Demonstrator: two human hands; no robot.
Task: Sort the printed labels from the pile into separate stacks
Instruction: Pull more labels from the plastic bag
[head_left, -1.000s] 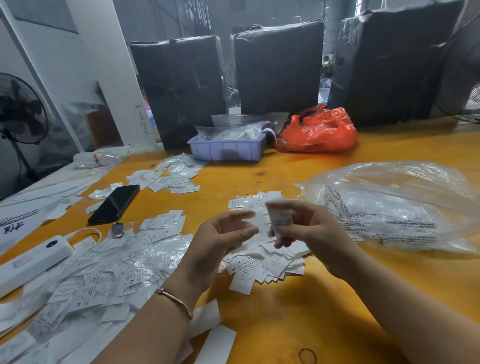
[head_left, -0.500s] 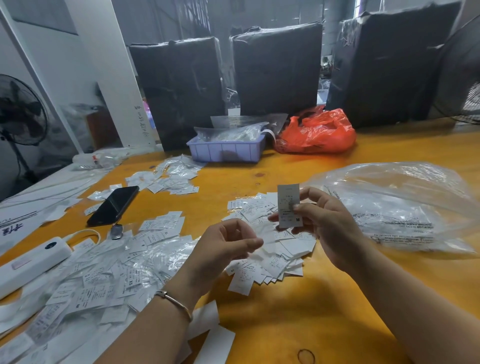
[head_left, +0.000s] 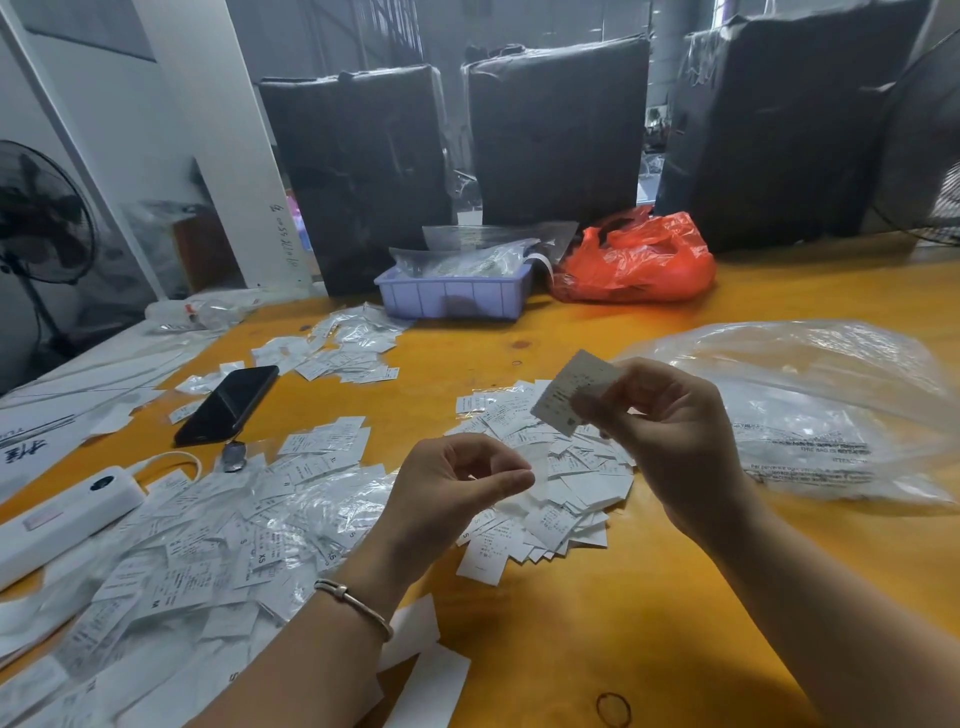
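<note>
Above the pile (head_left: 540, 467), right hand (head_left: 670, 441) pinches a tilted label (head_left: 569, 392) (white, printed).

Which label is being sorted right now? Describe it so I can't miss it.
Start at the big clear bag on the table's right. Just left of it, the right hand pinches one label above the middle pile. It alone is lifted, tilted, off the table.
</note>
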